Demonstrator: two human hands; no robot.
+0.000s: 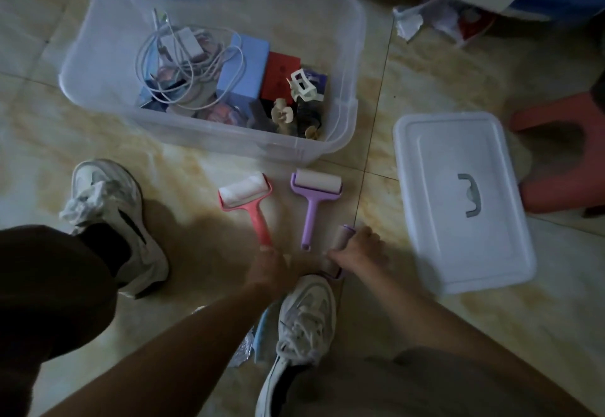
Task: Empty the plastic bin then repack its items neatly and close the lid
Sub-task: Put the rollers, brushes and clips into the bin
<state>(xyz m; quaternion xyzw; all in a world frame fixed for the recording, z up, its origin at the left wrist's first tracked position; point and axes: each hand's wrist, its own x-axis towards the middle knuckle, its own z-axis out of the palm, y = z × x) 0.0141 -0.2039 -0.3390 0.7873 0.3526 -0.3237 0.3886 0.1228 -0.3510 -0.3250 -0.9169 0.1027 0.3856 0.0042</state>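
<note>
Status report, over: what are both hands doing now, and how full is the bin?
Left hand grips pink roller handle. Right hand holds small purple roller. Bin still holds cables, boxes; lid off.

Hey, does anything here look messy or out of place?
Yes: torn, crumpled paper lies loose on the floor beyond the lid, and crinkled foil sits by the right shoe. The bin's cables are tangled.

Lint rollers out on floor, bin still part-full.
Left hand grips pink roller handle; right hand holds third roller; lid at 3 o'clock.
</note>
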